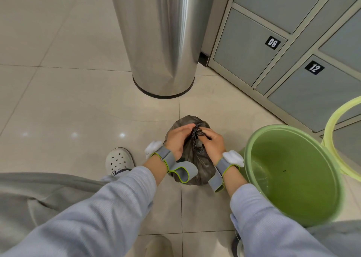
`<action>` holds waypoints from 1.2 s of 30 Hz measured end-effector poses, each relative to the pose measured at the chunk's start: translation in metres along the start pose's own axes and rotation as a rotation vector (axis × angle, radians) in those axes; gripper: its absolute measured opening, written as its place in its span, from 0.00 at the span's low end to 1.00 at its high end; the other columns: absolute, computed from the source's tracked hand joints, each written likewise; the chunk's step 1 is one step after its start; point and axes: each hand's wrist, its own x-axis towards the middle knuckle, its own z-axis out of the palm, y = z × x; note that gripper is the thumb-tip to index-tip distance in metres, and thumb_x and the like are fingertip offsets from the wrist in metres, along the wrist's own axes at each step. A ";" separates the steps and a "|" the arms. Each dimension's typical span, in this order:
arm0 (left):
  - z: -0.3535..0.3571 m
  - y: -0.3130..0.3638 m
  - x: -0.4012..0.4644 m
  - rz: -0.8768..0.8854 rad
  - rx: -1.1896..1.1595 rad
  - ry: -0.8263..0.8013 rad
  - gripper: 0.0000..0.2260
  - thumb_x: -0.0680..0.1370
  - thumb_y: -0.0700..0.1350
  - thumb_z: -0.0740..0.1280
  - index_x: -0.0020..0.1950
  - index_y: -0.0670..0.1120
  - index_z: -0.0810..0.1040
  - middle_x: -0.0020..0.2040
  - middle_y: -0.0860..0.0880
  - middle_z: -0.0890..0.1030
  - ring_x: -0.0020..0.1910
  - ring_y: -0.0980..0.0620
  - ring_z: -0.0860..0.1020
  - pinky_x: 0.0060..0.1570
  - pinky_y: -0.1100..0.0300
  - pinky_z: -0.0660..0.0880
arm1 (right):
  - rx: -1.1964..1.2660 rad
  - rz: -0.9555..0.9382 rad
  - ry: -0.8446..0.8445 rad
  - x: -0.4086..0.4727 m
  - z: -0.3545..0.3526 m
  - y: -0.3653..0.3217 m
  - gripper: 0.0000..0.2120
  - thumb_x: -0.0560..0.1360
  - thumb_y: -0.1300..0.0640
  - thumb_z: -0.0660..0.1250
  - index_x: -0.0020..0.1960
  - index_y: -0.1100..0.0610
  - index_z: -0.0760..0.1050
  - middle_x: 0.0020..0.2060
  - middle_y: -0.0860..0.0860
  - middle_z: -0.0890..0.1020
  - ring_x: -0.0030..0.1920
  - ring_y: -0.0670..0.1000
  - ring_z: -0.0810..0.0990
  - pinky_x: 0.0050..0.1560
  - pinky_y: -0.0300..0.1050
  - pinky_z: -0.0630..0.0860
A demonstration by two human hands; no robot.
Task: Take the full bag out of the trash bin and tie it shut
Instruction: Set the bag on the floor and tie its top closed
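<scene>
Both hands (195,139) pinch the black bag's (193,169) gathered neck

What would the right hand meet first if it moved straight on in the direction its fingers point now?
The right hand points up-left at the gathered neck of the black bag, which it already pinches; just beyond that, probably the left hand.

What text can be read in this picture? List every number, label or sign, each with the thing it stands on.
"06" in white on a black tag, on the upper grey locker door.
"12" in white on a black tag, on the lower grey locker door.
No other text shows: the steel bin, the green bucket, the black trash bag, the wrist straps and the white shoe carry none that can be read.
</scene>
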 end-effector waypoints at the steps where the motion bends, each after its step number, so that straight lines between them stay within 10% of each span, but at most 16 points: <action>1: 0.000 0.000 0.000 0.002 -0.013 0.002 0.15 0.79 0.34 0.58 0.66 0.33 0.71 0.54 0.42 0.77 0.47 0.50 0.76 0.57 0.59 0.73 | 0.045 0.025 -0.003 -0.001 0.000 0.000 0.11 0.74 0.67 0.64 0.54 0.64 0.79 0.56 0.59 0.80 0.56 0.54 0.77 0.58 0.41 0.71; 5: -0.003 0.001 0.005 0.006 0.028 -0.024 0.15 0.79 0.36 0.59 0.66 0.38 0.73 0.48 0.46 0.78 0.46 0.51 0.74 0.58 0.58 0.71 | 0.115 0.064 -0.034 0.000 0.001 0.000 0.10 0.74 0.65 0.63 0.44 0.51 0.79 0.43 0.51 0.81 0.45 0.49 0.77 0.43 0.32 0.73; 12: -0.015 0.013 0.008 0.114 0.390 -0.096 0.09 0.81 0.36 0.55 0.51 0.45 0.74 0.35 0.49 0.71 0.30 0.57 0.66 0.35 0.64 0.61 | 0.305 0.202 0.073 0.016 0.007 0.000 0.16 0.76 0.65 0.59 0.33 0.54 0.76 0.38 0.50 0.81 0.42 0.52 0.78 0.50 0.46 0.74; 22: -0.057 0.029 0.019 0.347 1.064 -0.149 0.07 0.79 0.35 0.56 0.49 0.42 0.73 0.34 0.50 0.73 0.35 0.53 0.71 0.41 0.65 0.68 | 0.134 0.302 0.196 0.032 0.000 0.017 0.16 0.76 0.63 0.59 0.32 0.53 0.74 0.30 0.50 0.75 0.31 0.49 0.71 0.34 0.40 0.67; 36: -0.082 0.026 0.013 0.527 1.638 -0.056 0.10 0.80 0.41 0.54 0.56 0.45 0.73 0.49 0.42 0.80 0.47 0.42 0.76 0.48 0.58 0.65 | -0.004 0.425 0.286 0.040 -0.009 0.035 0.09 0.75 0.57 0.61 0.41 0.58 0.78 0.34 0.57 0.78 0.39 0.58 0.76 0.45 0.53 0.75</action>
